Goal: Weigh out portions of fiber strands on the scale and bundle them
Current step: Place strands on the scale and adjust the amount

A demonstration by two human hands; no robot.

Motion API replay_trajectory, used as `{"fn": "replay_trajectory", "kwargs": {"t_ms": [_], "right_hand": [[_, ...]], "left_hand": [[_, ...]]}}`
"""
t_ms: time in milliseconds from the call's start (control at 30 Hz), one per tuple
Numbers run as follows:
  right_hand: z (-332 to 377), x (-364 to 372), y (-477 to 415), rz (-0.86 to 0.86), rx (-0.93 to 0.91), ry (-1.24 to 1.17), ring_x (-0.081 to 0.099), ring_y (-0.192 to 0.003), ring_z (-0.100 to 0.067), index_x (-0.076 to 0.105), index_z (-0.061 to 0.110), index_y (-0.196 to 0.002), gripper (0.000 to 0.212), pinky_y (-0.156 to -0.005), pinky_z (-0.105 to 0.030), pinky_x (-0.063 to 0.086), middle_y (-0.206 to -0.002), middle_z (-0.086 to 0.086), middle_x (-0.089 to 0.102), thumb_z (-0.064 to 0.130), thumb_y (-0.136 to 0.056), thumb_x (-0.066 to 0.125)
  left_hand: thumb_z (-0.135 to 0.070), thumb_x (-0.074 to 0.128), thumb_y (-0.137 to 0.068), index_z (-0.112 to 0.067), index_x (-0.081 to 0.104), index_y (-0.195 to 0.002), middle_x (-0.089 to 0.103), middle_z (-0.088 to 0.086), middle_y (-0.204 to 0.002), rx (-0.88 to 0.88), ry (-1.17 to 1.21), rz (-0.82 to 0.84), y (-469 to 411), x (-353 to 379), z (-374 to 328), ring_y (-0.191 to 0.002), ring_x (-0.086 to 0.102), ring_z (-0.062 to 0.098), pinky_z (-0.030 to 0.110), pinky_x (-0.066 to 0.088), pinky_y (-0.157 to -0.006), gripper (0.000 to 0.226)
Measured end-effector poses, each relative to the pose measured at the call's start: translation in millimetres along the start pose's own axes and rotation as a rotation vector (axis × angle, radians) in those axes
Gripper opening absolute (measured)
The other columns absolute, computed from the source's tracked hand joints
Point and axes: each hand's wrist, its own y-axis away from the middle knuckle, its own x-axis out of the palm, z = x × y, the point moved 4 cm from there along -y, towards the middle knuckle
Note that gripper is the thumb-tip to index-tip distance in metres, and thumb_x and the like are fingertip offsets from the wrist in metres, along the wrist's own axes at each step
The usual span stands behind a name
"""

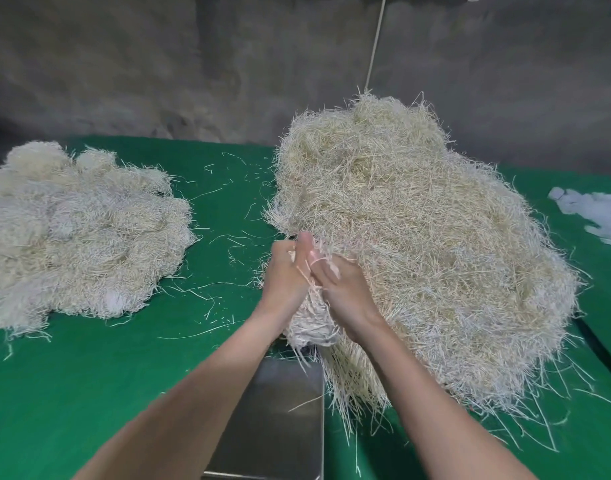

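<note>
The left hand (286, 271) and right hand (340, 289) gripped one portion (312, 323) above the scale (283, 410); finished bundles (82, 230) lay at nine o'clock, with a big loose heap (418, 237) at two o'clock, seemingly unweighed.

Scale (280, 410) between bundles (79, 233) left, pile (418, 237) right.

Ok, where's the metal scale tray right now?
The scale tray sits bottom centre of the head view, between the forearms, below the bundle held by the left hand and right hand; the big fiber pile borders its right edge.
</note>
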Motion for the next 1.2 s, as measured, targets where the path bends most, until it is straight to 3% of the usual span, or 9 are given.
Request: {"fn": "replay_trajectory", "kwargs": {"t_ms": [133,233,267,433,800,867,1033,1100,1200], "right_hand": [[-4.1,-20.4,-13.6,-0.290,0.197,-0.430,0.056,-0.115,-0.026,0.045,0.008,-0.133,0.049,-0.092,-0.047,0.049,-0.126,-0.010,0.057,0.039,-0.095,0.046],[4.9,-30.2,-3.7,-0.419,-0.045,-0.147,0.049,-0.073,0.006,0.050,0.013,-0.105,0.022,-0.061,-0.033,0.044,-0.077,0.007,0.049,0.033,-0.098,0.042],[4.2,-22.1,6.9,-0.411,-0.142,-0.002,0.040,-0.059,-0.009,0.049,0.019,-0.090,0.015,-0.059,-0.033,0.042,-0.074,0.009,0.046,0.030,-0.098,0.042],[1.6,7.2,19.6,-0.275,-0.244,0.355,0.042,-0.048,-0.006,0.044,0.028,-0.076,0.023,-0.042,-0.021,0.034,-0.063,0.008,0.043,0.029,-0.097,0.035],[-15.9,-13.1,5.7,-0.304,-0.012,0.062,0.037,-0.055,-0.002,0.045,0.015,-0.066,0.037,-0.049,-0.012,0.035,-0.069,0.003,0.046,-0.017,-0.085,0.040],[-29.6,-10.4,9.5,-0.122,0.154,-0.113,0.048,-0.072,-0.007,0.053,0.007,-0.097,0.007,-0.067,-0.017,0.042,-0.094,-0.005,0.053,0.006,-0.094,0.046],[-42.4,-13.9,38.8,0.203,0.202,-0.920,0.054,-0.079,-0.023,0.033,0.029,-0.140,0.094,-0.087,-0.050,0.040,-0.103,-0.010,0.056,0.016,-0.058,0.076],[-30.4,-13.4,38.0,0.206,0.067,-0.634,0.047,-0.119,-0.026,0.015,0.056,-0.140,0.108,-0.104,-0.052,0.031,-0.144,0.004,0.038,0.035,-0.057,0.081],[-9.6,-3.3,28.9,0.008,-0.060,-0.118,0.019,-0.130,0.006,0.013,0.071,-0.130,0.087,-0.104,-0.031,0.024,-0.136,0.043,0.014,0.059,-0.066,0.071]], "left_hand": [[-0.075,0.031,-0.076,-0.019,0.045,-0.136,0.050,0.001,-0.139,-0.258,0.283,0.158,12.9,7.9,19.0,-0.125,0.048,0.019,0.037,0.036,-0.102,0.083],[-0.058,0.052,-0.081,-0.013,0.055,-0.126,0.059,0.012,-0.128,-0.448,0.525,0.127,13.5,12.5,22.7,-0.115,0.058,0.028,0.048,0.044,-0.101,0.065],[-0.051,0.052,-0.087,-0.010,0.056,-0.125,0.059,0.013,-0.127,-0.461,0.578,0.040,7.3,8.1,20.7,-0.115,0.058,0.030,0.047,0.044,-0.101,0.057],[-0.024,0.046,-0.098,-0.012,0.055,-0.071,0.053,0.000,-0.057,-0.422,0.440,-0.115,4.7,10.7,16.8,-0.043,0.050,0.010,0.019,0.040,-0.042,0.032],[-0.014,0.052,-0.096,-0.012,0.061,-0.080,0.044,-0.003,-0.046,-0.442,0.552,0.077,22.5,22.8,11.0,-0.035,0.042,0.009,0.017,0.030,-0.034,0.019],[-0.019,0.050,-0.097,-0.017,0.055,-0.079,0.041,-0.007,-0.051,-0.431,0.492,0.048,19.0,14.3,10.7,-0.039,0.037,0.005,0.017,0.029,-0.036,0.019],[-0.014,0.051,-0.094,-0.017,0.045,-0.069,0.035,-0.012,-0.049,-0.292,0.372,-0.007,6.3,-7.6,18.2,-0.041,0.029,0.000,0.017,0.029,-0.048,0.026],[-0.009,0.055,-0.090,-0.002,0.058,-0.077,0.046,-0.010,-0.047,-0.168,0.200,0.080,8.5,-4.0,18.4,-0.032,0.029,-0.001,0.016,0.030,-0.040,0.015],[-0.014,0.064,-0.086,-0.012,0.053,-0.054,0.049,-0.007,-0.052,0.038,-0.106,0.205,11.2,10.3,14.9,-0.037,0.038,0.000,0.015,0.037,-0.043,0.034]]}}
